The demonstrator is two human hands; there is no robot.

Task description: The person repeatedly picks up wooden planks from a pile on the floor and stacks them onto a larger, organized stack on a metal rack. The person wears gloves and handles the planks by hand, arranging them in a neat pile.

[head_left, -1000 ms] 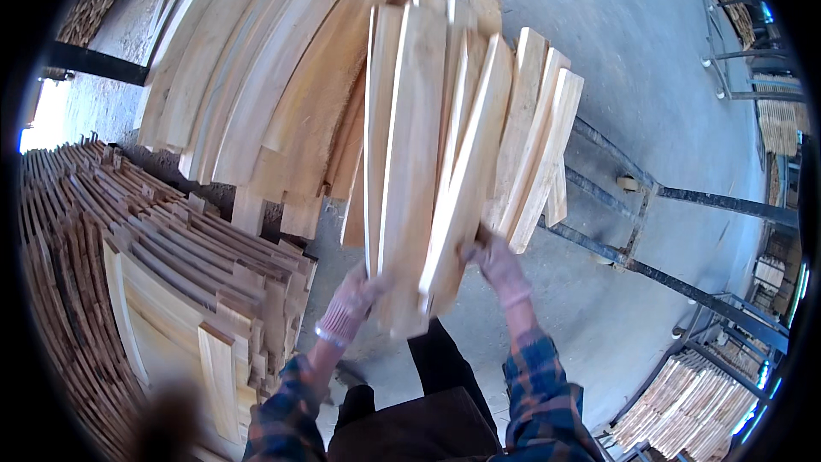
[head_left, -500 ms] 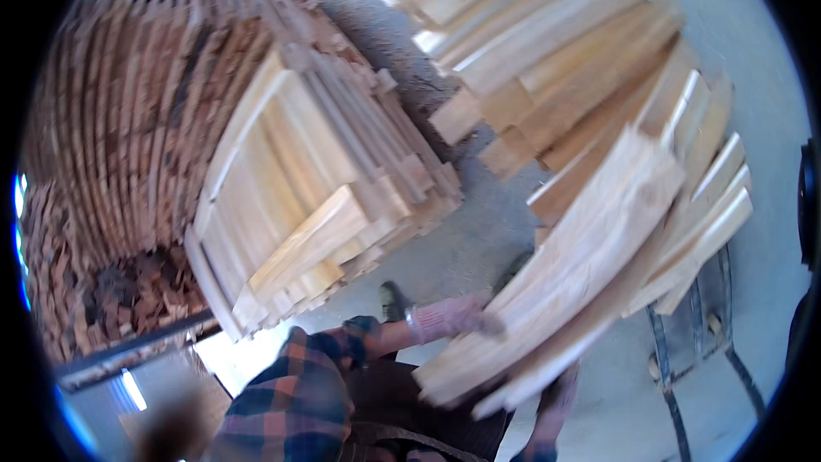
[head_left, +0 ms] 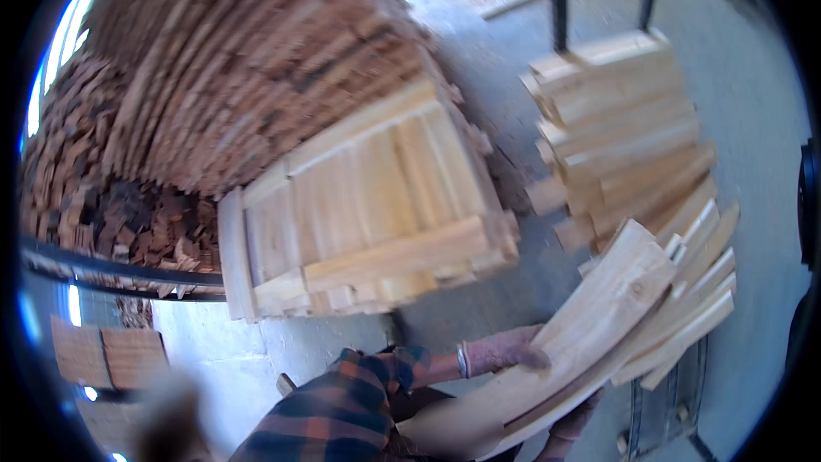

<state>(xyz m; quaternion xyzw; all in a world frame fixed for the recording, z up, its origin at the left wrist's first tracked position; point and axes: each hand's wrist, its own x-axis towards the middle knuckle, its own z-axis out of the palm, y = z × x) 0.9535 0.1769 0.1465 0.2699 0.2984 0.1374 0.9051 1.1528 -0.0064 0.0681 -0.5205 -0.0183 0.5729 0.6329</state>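
Observation:
A few long, pale wooden boards [head_left: 590, 308] lie slantwise across the front of my body, one overlapping another. My left hand [head_left: 513, 349], in a pinkish work glove, is closed over the upper board's near edge with the thumb on its face. On the other side, my right hand [head_left: 577, 419], also gloved, grips the boards from below; its fingers are mostly hidden. The far ends of the held boards overlap a fanned pile of loose boards [head_left: 705, 287], and I cannot tell whether they touch it.
To the left stands a squared stack of pale boards [head_left: 368, 188], with tall rows of reddish-brown slats [head_left: 282, 51] behind it. More boards [head_left: 633, 111] lie on a cart with black uprights [head_left: 558, 0]. A dark metal frame [head_left: 658, 415] sits at lower right. Brown bundles [head_left: 111, 355] are at far left.
The view has turned, so the left stack appears further right and the cart's uprights have come into sight. Both hands still hold the boards, which now appear lower in the picture.

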